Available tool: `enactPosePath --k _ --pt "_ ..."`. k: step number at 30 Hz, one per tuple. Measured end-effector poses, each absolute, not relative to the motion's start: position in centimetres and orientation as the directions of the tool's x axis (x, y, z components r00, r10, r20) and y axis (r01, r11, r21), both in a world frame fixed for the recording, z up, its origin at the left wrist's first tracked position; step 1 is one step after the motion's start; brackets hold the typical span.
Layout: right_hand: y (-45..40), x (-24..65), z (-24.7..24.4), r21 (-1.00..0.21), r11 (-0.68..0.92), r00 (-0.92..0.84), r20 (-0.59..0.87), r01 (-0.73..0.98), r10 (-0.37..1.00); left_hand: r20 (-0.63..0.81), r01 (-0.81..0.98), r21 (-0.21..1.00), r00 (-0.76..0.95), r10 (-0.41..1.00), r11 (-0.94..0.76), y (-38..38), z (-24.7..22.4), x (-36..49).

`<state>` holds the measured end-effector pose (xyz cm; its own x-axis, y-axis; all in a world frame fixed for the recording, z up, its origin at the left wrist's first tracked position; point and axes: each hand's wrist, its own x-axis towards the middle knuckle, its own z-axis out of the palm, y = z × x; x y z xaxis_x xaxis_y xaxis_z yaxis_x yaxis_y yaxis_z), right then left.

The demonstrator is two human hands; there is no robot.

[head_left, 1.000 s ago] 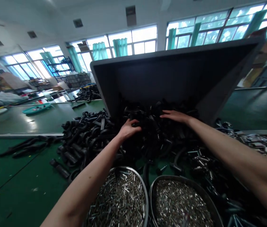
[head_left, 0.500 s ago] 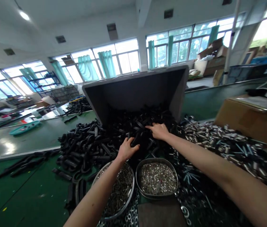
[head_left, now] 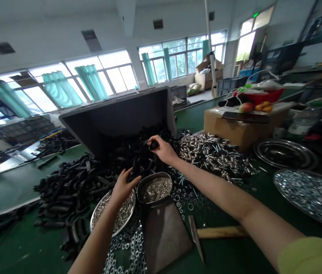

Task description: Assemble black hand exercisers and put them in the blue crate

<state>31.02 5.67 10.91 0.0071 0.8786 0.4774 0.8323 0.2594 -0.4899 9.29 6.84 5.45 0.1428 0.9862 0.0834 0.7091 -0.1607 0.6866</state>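
My right hand (head_left: 164, 150) is closed around a small black curved part (head_left: 153, 144), lifted just above the heap of black parts (head_left: 75, 186). Its exact shape is partly covered by my fingers. My left hand (head_left: 123, 187) has its fingers and thumb apart, with nothing visible in it. It hovers over the edge of a round bowl (head_left: 92, 219) of metal pins, near the black parts. Beside that bowl stands an oval metal tin (head_left: 149, 204) full of tiny shiny pieces. A grey bin (head_left: 115, 110) lies tipped on its side behind, spilling black parts.
A flat metal plate (head_left: 165, 236) lies in front, with loose washers (head_left: 132, 243) to its left and a hammer (head_left: 220, 232) to its right. Silver cylinders (head_left: 212, 156) are heaped at right, before a cardboard box (head_left: 226, 127). Farther right is a shiny round tray (head_left: 259, 156).
The view has swung right, bringing the hammer and trays into sight. My right hand has come up from the heap with a black part. My left hand has drawn back from the heap.
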Motion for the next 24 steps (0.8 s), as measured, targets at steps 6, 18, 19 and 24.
enactPosePath --k 6,18,19,24 --pt "-10.6 28.2 4.3 -0.884 0.425 -0.306 0.357 0.194 0.883 -0.124 0.111 0.991 0.528 0.84 0.076 -9.7 3.3 12.3" --pt "-7.1 45.5 2.6 -0.543 -0.211 0.387 0.234 0.813 0.892 -0.334 -0.09 0.938 0.014 0.943 0.334 -17.4 -0.1 3.9" --pt "-6.3 46.2 2.3 -0.527 -0.224 0.394 0.236 0.82 0.888 -0.341 -0.112 0.935 -0.027 0.94 0.336 -17.3 -0.1 2.9" --pt "-4.3 47.5 0.1 -0.54 -0.157 0.325 0.231 0.827 0.917 -0.252 -0.15 0.964 -0.241 0.937 0.221 -17.0 -1.5 -1.2"
